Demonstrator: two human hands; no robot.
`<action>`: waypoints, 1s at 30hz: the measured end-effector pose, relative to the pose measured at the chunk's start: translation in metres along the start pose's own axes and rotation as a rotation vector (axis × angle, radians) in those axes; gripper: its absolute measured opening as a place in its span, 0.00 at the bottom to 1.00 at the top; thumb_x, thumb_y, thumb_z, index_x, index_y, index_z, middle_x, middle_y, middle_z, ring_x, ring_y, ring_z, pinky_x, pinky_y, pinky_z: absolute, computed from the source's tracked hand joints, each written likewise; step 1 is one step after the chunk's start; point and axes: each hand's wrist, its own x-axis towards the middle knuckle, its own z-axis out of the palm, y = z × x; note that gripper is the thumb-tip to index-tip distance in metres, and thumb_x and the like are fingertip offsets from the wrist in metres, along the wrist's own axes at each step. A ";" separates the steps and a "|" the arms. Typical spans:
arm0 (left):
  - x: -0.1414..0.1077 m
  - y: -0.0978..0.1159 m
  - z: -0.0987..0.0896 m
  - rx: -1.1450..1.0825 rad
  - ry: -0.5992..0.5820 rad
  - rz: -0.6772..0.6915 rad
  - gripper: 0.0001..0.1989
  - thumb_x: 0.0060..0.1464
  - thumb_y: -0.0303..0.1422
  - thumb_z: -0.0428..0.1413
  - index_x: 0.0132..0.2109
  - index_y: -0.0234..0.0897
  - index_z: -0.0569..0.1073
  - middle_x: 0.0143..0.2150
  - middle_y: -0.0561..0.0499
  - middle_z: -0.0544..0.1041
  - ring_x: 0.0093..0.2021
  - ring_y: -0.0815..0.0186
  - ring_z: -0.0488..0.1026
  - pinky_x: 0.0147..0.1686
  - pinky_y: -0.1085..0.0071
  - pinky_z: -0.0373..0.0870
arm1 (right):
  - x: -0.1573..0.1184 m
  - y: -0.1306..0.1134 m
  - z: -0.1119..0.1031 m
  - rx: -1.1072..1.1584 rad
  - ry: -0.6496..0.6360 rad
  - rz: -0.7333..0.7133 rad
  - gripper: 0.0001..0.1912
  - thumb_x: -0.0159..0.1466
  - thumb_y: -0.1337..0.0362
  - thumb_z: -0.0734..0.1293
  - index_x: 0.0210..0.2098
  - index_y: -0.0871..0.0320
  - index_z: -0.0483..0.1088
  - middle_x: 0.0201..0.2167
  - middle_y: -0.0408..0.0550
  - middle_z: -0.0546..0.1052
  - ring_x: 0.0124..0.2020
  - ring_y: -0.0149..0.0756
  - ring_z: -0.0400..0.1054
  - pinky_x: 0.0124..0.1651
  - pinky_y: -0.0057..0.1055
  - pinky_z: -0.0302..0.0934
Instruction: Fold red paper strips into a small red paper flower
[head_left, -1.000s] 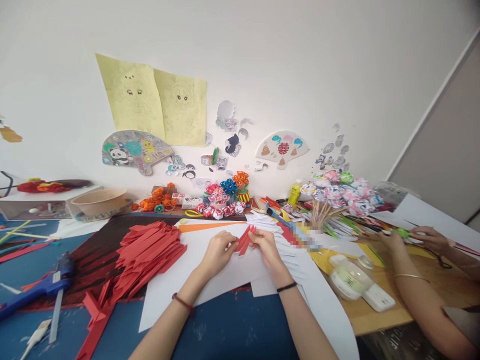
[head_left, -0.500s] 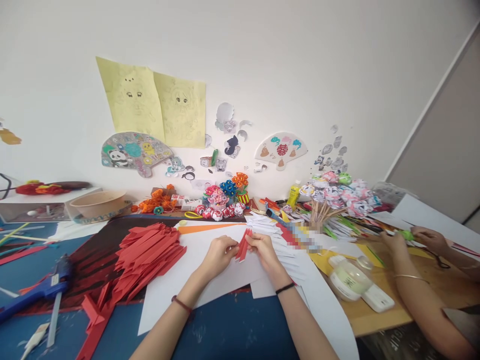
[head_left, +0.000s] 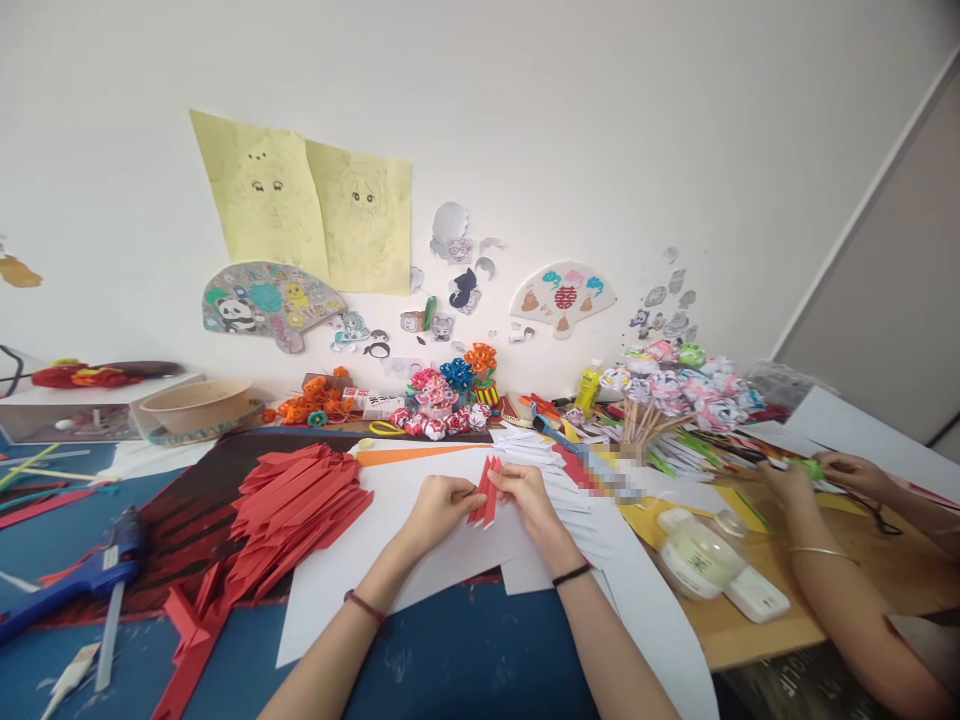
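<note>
Between my two hands is a small bunch of folded red paper strips [head_left: 484,497] with pale lower tips, held above the white paper sheet [head_left: 337,600]. My left hand [head_left: 444,515] pinches the strips from the left side. From the right, my right hand [head_left: 529,500] grips them between thumb and fingers. A big pile of folded red strips [head_left: 300,510] lies left of my left hand. Near my right hand, several white paper strips [head_left: 574,500] are fanned out on the table.
A blue glue gun [head_left: 112,570] and a brush [head_left: 73,675] lie at the left. Paper flowers [head_left: 435,425] line the back, with a bouquet on sticks [head_left: 667,400] to the right. Beside a jar [head_left: 694,565], a co-worker's hands [head_left: 795,485] handle something green.
The red strips in my hands have spread slightly apart, with a gap now showing between them. My hands have barely shifted; the pile looks the same.
</note>
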 end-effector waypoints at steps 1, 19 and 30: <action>0.000 0.001 0.000 0.008 0.002 -0.013 0.21 0.54 0.40 0.53 0.19 0.34 0.59 0.19 0.59 0.55 0.24 0.74 0.50 0.26 0.74 0.47 | -0.001 -0.001 0.001 -0.006 -0.002 -0.006 0.18 0.48 0.55 0.76 0.16 0.61 0.70 0.13 0.42 0.69 0.17 0.28 0.59 0.23 0.27 0.51; 0.001 -0.001 0.005 0.083 0.058 -0.025 0.18 0.55 0.36 0.50 0.19 0.34 0.62 0.18 0.57 0.62 0.23 0.73 0.57 0.27 0.75 0.51 | -0.006 -0.016 0.006 -0.146 -0.039 -0.116 0.20 0.51 0.50 0.73 0.20 0.61 0.71 0.15 0.43 0.70 0.17 0.30 0.61 0.23 0.27 0.55; -0.001 -0.002 0.004 0.195 0.098 0.020 0.14 0.56 0.33 0.53 0.22 0.35 0.70 0.23 0.53 0.72 0.26 0.70 0.64 0.31 0.74 0.54 | -0.011 -0.018 0.011 -0.398 0.042 -0.396 0.20 0.54 0.51 0.71 0.17 0.59 0.65 0.16 0.41 0.65 0.19 0.30 0.57 0.23 0.27 0.51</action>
